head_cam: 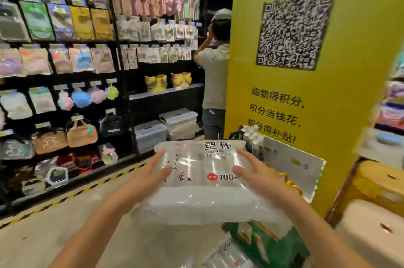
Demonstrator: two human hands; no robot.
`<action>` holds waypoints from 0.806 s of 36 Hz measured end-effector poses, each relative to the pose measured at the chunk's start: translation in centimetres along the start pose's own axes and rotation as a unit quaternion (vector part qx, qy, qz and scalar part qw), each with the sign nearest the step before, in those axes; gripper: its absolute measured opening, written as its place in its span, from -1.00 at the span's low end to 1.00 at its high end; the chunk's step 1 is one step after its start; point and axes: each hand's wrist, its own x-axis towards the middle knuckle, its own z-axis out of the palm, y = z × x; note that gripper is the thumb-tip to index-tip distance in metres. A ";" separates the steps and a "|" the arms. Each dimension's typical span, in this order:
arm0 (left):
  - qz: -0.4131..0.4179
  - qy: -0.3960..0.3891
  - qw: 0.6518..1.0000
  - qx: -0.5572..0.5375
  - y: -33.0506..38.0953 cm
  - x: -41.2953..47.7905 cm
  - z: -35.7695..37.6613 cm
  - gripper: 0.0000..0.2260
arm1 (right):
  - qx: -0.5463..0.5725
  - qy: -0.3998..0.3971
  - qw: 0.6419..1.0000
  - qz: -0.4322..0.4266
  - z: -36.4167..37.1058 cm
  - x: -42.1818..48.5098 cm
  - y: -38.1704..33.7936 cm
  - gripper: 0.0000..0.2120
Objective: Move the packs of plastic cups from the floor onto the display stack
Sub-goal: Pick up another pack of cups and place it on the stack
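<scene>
Packs of plastic cups are showing in 2 places: 1 clear pack (196, 180), printed with black characters and "100", is being held up in mid-air in front of the camera, and another pack of the same kind (227, 252) is lying lower down at the bottom edge of the view, beside a green carton (273, 243). The left hand (150, 176) is pressing flat against the left side of the raised pack, fingers spread and thumb lying on its top face. The right hand (260, 176) is doing the same on the right side. Each grip is wide and open-palmed, the pack being clamped between the 2 hands rather than pinched by fingers. The raised pack is lying roughly level, its near end sagging slightly over the green carton.

Behind the pack, a white display tray (295, 165) is standing against a yellow pillar (354, 114) bearing a QR code and black Chinese text. On the left, black shelving (122, 66) is carrying hanging packets, bath sponges and bags. Another person (215, 75) is standing at the shelving with their back turned. Pale floor (54, 230) with a yellow-and-black striped line is running along the shelf base.
</scene>
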 end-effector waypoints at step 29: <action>0.395 -0.518 0.758 0.020 22.5 -19.0 30.0 -0.45 | -0.044 0.519 0.771 0.366 -11.6 -49.8 4.1 -0.44</action>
